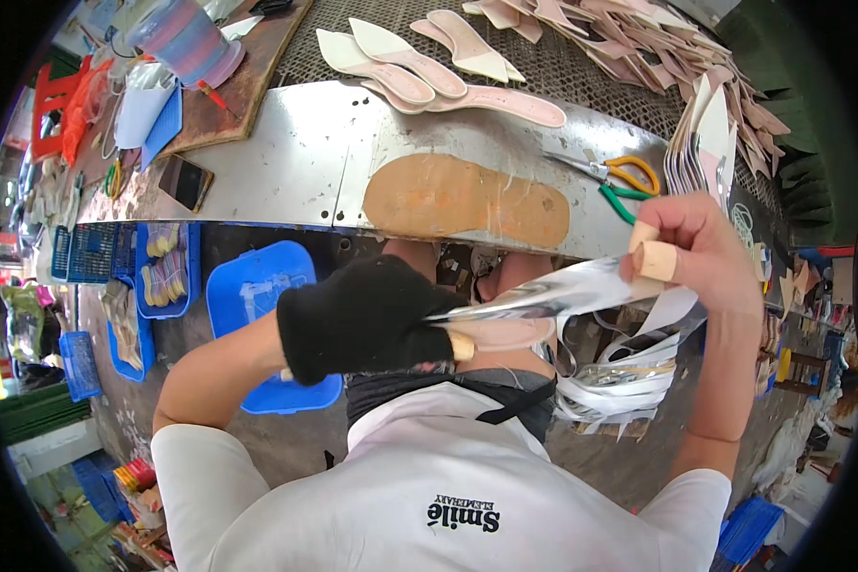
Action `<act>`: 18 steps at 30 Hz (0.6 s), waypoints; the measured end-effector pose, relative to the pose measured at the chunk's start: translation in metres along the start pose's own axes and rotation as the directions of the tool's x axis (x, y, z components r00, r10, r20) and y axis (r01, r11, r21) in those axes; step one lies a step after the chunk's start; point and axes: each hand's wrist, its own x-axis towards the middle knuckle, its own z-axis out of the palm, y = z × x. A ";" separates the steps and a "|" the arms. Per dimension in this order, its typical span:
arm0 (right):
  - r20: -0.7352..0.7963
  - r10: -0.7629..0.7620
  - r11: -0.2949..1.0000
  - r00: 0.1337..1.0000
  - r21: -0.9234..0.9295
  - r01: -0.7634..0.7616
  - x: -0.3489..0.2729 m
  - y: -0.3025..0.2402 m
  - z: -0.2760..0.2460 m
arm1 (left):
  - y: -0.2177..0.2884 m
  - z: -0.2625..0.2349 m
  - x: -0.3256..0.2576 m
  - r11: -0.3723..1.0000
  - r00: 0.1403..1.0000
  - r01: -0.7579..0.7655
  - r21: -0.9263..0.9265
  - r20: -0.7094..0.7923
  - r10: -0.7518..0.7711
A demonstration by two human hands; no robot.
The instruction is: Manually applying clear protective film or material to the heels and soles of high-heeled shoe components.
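My left hand (357, 319), in a black glove with tape on a bare fingertip, is closed around a pale pink shoe insole (507, 334) held above my lap. A shiny silver strip (553, 293) runs from the insole's gloved end up to my right hand (694, 250). Tape wraps the thumb and a finger of that hand, which pinch the strip's far end. Part of the insole is hidden by the glove and the strip. Below my right hand hangs a bundle of silver and white strips (620, 381).
Ahead is a metal worktop (286, 124) with a brown sole-shaped pad (467, 198), scissors (605, 172) and a phone (186, 183). Finished-looking insoles (391, 71) lie behind, beside a large insole pile (629, 43). Blue baskets (248, 257) stand at the left.
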 end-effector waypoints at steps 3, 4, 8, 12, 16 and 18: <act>-0.132 -0.093 0.983 0.987 0.143 0.112 -0.003 0.016 0.016 | 0.016 -0.013 -0.012 0.933 0.990 0.104 -0.344 -0.052 -0.129; -0.166 -0.109 0.975 0.980 0.173 0.138 -0.003 0.020 0.023 | 0.017 -0.013 -0.016 0.890 0.985 0.096 -0.446 -0.084 -0.148; -0.362 -0.152 0.916 0.920 0.299 0.269 -0.003 0.041 0.068 | -0.008 -0.007 -0.017 0.918 0.981 0.086 -0.388 -0.126 -0.145; -0.523 -0.200 0.794 0.828 0.409 0.450 0.013 0.043 0.105 | -0.001 0.000 -0.012 0.771 0.911 -0.075 -0.632 -0.359 -0.205; -0.631 -0.304 0.726 0.714 0.331 0.602 0.036 0.053 0.133 | 0.008 -0.002 -0.005 0.714 0.828 -0.165 -0.680 -0.489 -0.275; -0.649 -0.309 0.781 0.695 0.244 0.575 0.042 0.051 0.140 | 0.009 -0.008 -0.010 0.635 0.803 -0.130 -0.762 -0.456 -0.384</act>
